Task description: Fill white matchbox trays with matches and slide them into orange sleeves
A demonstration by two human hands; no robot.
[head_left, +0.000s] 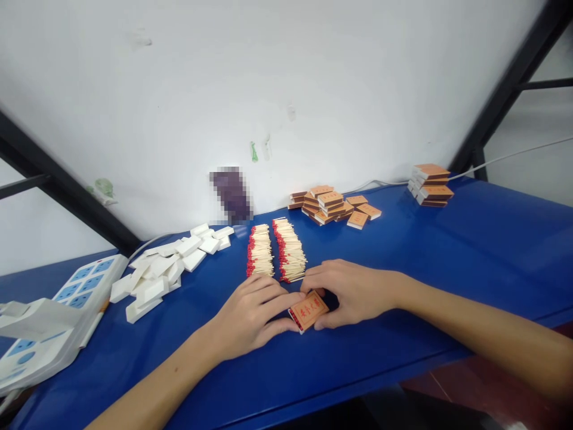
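Note:
An orange matchbox (pixel 310 310) with red lettering is held low over the table's front part, tilted, between both hands. My left hand (pixel 257 310) pinches its left end, where red match heads show inside the tray. On the right end, my right hand (pixel 347 292) grips the sleeve between thumb and fingers. Just beyond the hands lie two rows of loose matches, a left row (pixel 261 251) and a right row (pixel 290 249), their red heads pointing left.
White matchbox trays (pixel 156 266) lie heaped at the left, beside a white power strip (pixel 85 292) with blue sockets. Orange matchboxes (pixel 329 203) are piled by the wall, with another stack (pixel 430 184) farther right. A thin cable (pixel 380 183) runs along the wall behind the blue table (pixel 403 251).

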